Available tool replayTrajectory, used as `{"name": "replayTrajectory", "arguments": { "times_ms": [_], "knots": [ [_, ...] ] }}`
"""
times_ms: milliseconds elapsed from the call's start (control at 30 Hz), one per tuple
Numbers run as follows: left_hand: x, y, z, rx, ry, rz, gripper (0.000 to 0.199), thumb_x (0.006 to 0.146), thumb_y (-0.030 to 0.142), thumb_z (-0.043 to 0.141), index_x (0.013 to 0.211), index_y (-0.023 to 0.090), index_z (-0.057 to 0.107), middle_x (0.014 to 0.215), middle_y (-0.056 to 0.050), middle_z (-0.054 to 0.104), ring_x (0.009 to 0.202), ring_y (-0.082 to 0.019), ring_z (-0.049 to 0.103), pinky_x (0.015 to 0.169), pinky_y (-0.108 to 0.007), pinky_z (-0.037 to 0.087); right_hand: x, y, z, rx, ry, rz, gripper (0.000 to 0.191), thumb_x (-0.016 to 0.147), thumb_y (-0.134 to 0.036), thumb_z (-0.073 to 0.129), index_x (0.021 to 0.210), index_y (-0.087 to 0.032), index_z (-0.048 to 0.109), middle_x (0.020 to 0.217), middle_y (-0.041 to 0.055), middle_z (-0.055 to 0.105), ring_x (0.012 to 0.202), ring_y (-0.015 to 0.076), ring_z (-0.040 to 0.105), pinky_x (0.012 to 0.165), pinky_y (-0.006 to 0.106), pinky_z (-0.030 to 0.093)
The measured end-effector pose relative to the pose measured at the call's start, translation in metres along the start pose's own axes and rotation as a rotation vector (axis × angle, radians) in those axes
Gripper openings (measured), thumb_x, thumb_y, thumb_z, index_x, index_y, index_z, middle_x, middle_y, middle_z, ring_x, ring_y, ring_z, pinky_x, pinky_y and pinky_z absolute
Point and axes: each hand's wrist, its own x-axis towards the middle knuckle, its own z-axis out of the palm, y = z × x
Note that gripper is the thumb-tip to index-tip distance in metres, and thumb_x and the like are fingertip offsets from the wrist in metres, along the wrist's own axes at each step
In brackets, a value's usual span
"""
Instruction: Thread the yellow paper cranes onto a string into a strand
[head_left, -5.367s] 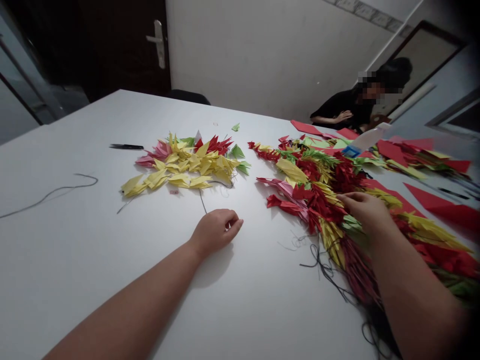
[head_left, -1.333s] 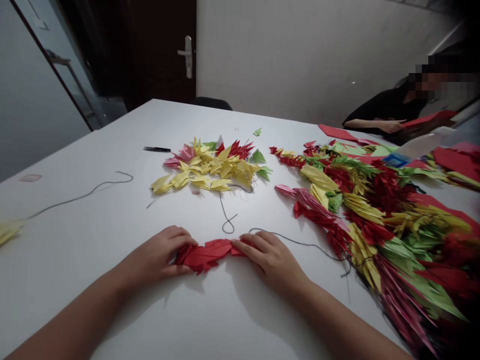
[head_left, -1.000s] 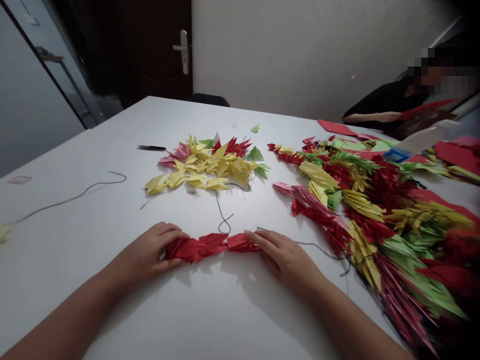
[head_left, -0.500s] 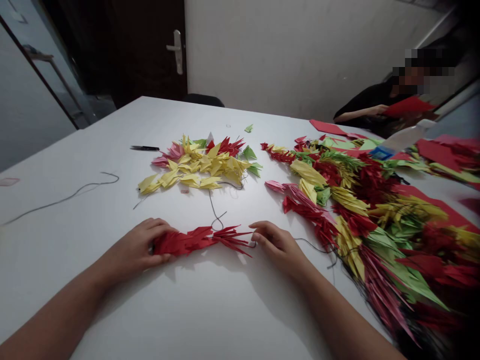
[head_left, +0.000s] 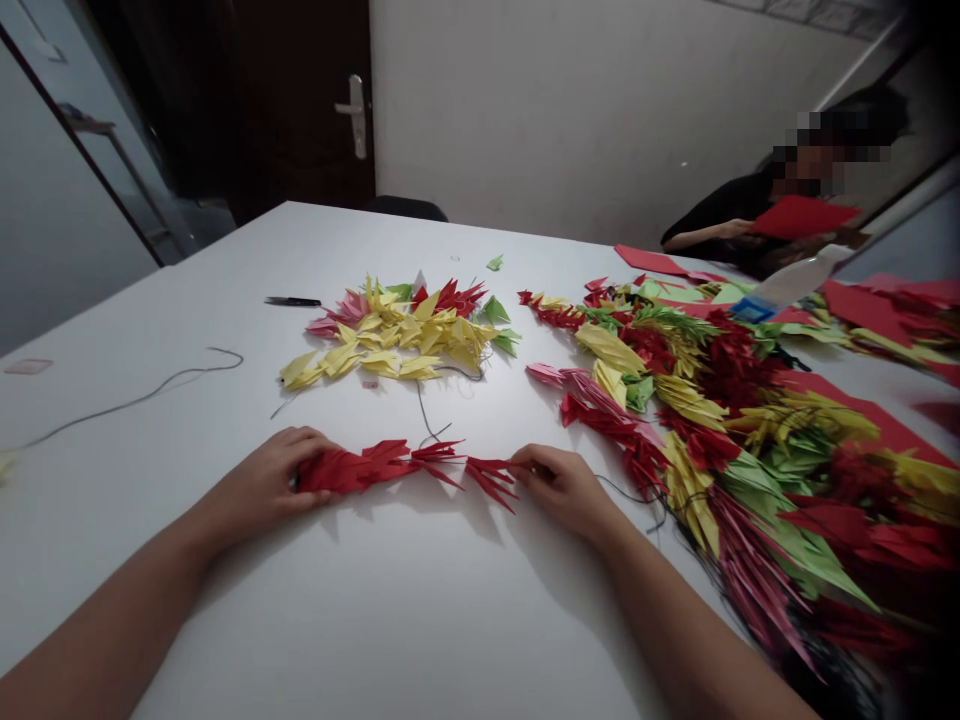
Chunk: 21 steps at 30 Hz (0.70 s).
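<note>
My left hand point(head_left: 289, 470) is wrapped around one end of a row of red folded paper pieces point(head_left: 360, 466) lying over the white table. Some pointed red pieces point(head_left: 436, 462) fan out at the row's right end. Past a small gap is a separate red folded paper piece point(head_left: 489, 480). The fingertips of my right hand point(head_left: 551, 485) pinch its right tip. A dark cord point(head_left: 626, 490) runs out to the right from behind my right hand. Another thin cord point(head_left: 424, 412) trails behind the red row.
A pile of yellow, red, pink and green folded pieces point(head_left: 397, 330) lies ahead, with scissors point(head_left: 292, 301) beside it. Strung paper bunches point(head_left: 690, 400) cover the right side. A plastic bottle point(head_left: 791, 285) lies there too. Across the table a person point(head_left: 720, 220) holds red paper.
My right hand has closed its fingertips at the red tips. One red piece now stands apart to the right of the row. My left hand keeps its grip.
</note>
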Motion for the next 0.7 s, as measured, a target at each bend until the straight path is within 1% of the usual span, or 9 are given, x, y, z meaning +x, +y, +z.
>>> {"name": "replayTrajectory", "arguments": {
  "times_ms": [100,133,200,267,333,433,500,600,700],
  "knots": [
    [0.000,-0.002,-0.001,0.006,-0.004,0.002,0.036,0.077,0.044,0.057,0.107,0.023,0.058,0.111,-0.007,0.056,0.100,-0.022,0.051,0.086,-0.032,0.042,0.001,0.009,-0.007,-0.049,0.033,0.090,0.027,0.083,-0.032,0.044,0.089,-0.015,0.064,0.053,-0.0018,0.049,0.048,0.0103,0.039,0.048,0.023,0.032],
    [0.000,-0.002,-0.001,0.005,-0.002,0.002,0.037,0.077,0.044,0.057,0.108,0.023,0.058,0.112,-0.007,0.055,0.101,-0.023,0.051,0.086,-0.033,0.042,0.001,0.011,-0.008,-0.074,0.073,0.111,0.029,0.083,-0.032,0.043,0.095,-0.014,0.063,0.052,-0.0023,0.048,0.047,0.0104,0.039,0.048,0.023,0.032],
    [0.001,-0.003,0.001,-0.003,0.008,0.000,0.040,0.077,0.046,0.056,0.109,0.022,0.058,0.112,-0.007,0.055,0.100,-0.023,0.051,0.086,-0.033,0.042,0.000,0.010,-0.007,-0.136,0.214,0.123,0.032,0.084,-0.030,0.043,0.104,-0.015,0.061,0.059,-0.0009,0.051,0.048,0.0105,0.042,0.050,0.023,0.035],
    [0.002,-0.004,0.002,-0.016,0.017,0.005,0.042,0.077,0.047,0.057,0.110,0.022,0.057,0.111,-0.007,0.056,0.100,-0.024,0.051,0.085,-0.033,0.042,-0.001,0.003,-0.003,-0.202,0.380,0.062,0.029,0.085,-0.030,0.043,0.104,-0.016,0.061,0.074,0.0031,0.057,0.054,0.0107,0.047,0.053,0.024,0.039],
    [0.002,-0.006,0.004,-0.030,0.015,0.012,0.041,0.076,0.047,0.058,0.109,0.023,0.058,0.110,-0.006,0.056,0.099,-0.023,0.051,0.085,-0.033,0.042,-0.002,-0.012,0.007,-0.257,0.465,-0.093,0.026,0.086,-0.034,0.045,0.097,-0.017,0.062,0.088,0.0068,0.059,0.064,0.0122,0.053,0.059,0.025,0.042],
    [0.003,-0.007,0.005,-0.038,0.011,0.012,0.039,0.076,0.045,0.059,0.109,0.024,0.058,0.109,-0.005,0.056,0.100,-0.023,0.050,0.086,-0.032,0.041,0.000,-0.035,0.028,-0.378,0.395,-0.389,0.028,0.082,-0.041,0.053,0.090,-0.016,0.063,0.091,0.0093,0.061,0.078,0.0176,0.056,0.068,0.029,0.045],
    [0.002,-0.007,0.005,-0.038,0.008,0.010,0.041,0.075,0.044,0.059,0.110,0.023,0.056,0.109,-0.006,0.055,0.100,-0.023,0.050,0.087,-0.032,0.041,0.004,-0.045,0.041,-0.478,0.316,-0.488,0.024,0.082,-0.038,0.054,0.084,-0.016,0.063,0.088,0.0090,0.062,0.077,0.0189,0.054,0.068,0.031,0.043],
    [0.000,-0.007,0.003,-0.048,0.001,0.014,0.043,0.076,0.044,0.058,0.113,0.022,0.054,0.110,-0.006,0.054,0.100,-0.023,0.050,0.087,-0.033,0.041,0.008,-0.045,0.050,-0.505,0.271,-0.484,0.019,0.085,-0.022,0.049,0.074,-0.017,0.063,0.081,0.0065,0.062,0.071,0.0168,0.051,0.064,0.029,0.041],
    [-0.001,-0.009,0.003,-0.062,-0.003,0.038,0.040,0.077,0.041,0.056,0.113,0.022,0.054,0.112,-0.007,0.053,0.101,-0.023,0.049,0.087,-0.033,0.041,0.007,-0.033,0.043,-0.447,0.308,-0.438,0.019,0.084,-0.018,0.048,0.073,-0.017,0.064,0.081,0.0069,0.062,0.073,0.0166,0.051,0.066,0.030,0.043]
  ]
}}
